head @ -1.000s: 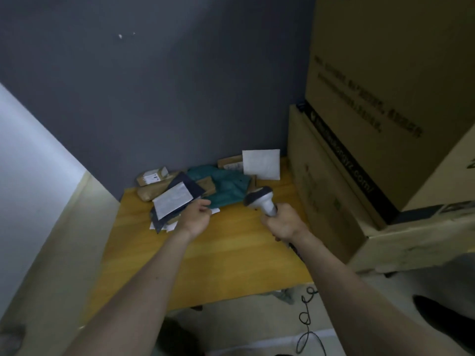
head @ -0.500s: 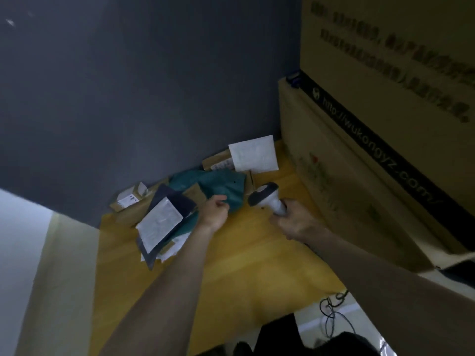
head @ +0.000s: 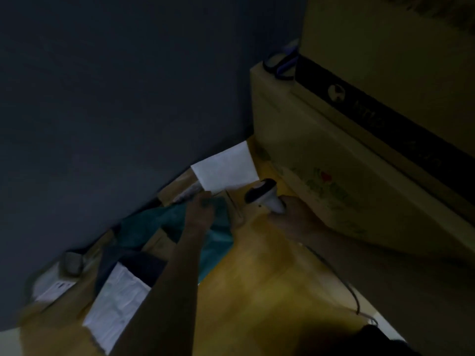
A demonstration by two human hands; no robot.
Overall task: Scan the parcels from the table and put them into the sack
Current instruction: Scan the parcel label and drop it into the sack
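My left hand [head: 199, 210] down on teal parcel [head: 164, 224], fingers curled at its far edge; grip too blurred to tell. White parcel [head: 226, 167] just beyond my fingertips, dark parcel with white label [head: 117, 301] near my forearm. My right hand [head: 293, 217] wrapped round scanner [head: 264, 195] handle, head tilted toward left hand. Wooden table [head: 270, 291] under both.

Parcels [head: 144, 242] lie on table [head: 270, 278], left of stacked boxes [head: 359, 176]
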